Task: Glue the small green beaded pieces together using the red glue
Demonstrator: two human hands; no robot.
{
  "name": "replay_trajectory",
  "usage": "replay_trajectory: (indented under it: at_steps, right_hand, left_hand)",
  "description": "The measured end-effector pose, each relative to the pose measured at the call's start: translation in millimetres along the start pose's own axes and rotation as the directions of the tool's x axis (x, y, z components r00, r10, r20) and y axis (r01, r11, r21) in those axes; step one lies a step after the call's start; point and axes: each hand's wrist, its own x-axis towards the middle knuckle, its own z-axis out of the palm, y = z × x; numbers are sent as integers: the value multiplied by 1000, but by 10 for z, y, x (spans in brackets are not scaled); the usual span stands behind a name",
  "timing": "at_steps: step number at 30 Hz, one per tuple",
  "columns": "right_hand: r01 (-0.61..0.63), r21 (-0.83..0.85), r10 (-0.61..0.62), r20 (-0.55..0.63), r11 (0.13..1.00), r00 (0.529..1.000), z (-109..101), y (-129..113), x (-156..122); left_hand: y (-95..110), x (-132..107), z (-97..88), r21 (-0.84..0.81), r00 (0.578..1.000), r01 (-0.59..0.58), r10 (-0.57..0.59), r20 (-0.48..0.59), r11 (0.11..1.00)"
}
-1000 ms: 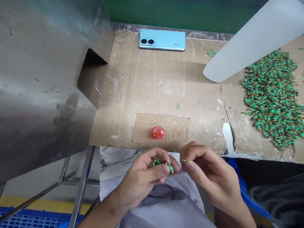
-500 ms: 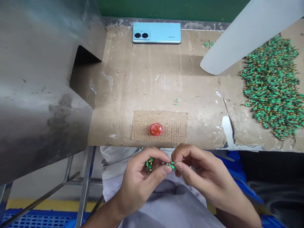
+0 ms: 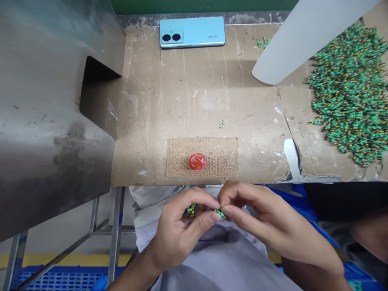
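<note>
My left hand [image 3: 184,228] is closed, pinching a small green piece [image 3: 220,212] between thumb and forefinger. Several more green, black and yellow pieces [image 3: 191,209] rest inside its curled fingers. My right hand [image 3: 257,214] meets it at the fingertips, its thumb and forefinger pinched on the same small piece. Both hands are over my lap, just below the table edge. Beyond them a small red, shiny round container [image 3: 197,161] stands on a rectangle of brown cardboard [image 3: 177,158]. What exactly the green piece is, I cannot make out.
A large heap of green pieces [image 3: 351,93] covers the right of the table. A white tube [image 3: 281,56] slants down beside it. At the back lies a light-blue phone [image 3: 197,32]. A metal housing [image 3: 54,121] stands left. Another person's blurred arm [image 3: 372,234] shows at lower right.
The view has shifted slightly, so the table appears a little higher. Both hands keep their pinch on the small green piece, which has tilted. A blurred arm has appeared at lower right.
</note>
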Motion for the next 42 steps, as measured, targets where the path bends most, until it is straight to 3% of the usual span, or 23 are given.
replay_trajectory:
  at_steps: [8, 14, 24, 28, 37, 42]
  right_hand:
    - [12, -1, -12, 19, 1000, 1000, -21, 19, -8]
    - [-10, 68, 7, 46, 998, 999, -27, 53, -9]
    - [-38, 17, 37, 62, 999, 997, -70, 10, -16]
    - [-20, -12, 20, 64, 1000, 998, -92, -11, -10]
    - [-22, 96, 18, 45, 995, 999, -38, 40, -11]
    - [-13, 95, 10, 32, 995, 999, -23, 41, -31]
  left_hand:
    - [-6, -2, 1, 16, 999, -32, 31, 30, 999]
    - [-31, 36, 11, 14, 979, -199, 198, 58, 980]
    - [-51, 69, 12, 69, 968, -247, 243, 59, 967]
    - [-55, 70, 23, 41, 971, -237, 235, 47, 971]
    - [-110, 18, 35, -112, 992, -106, 114, 62, 988]
    - [-128, -7, 31, -99, 993, -102, 107, 48, 990]
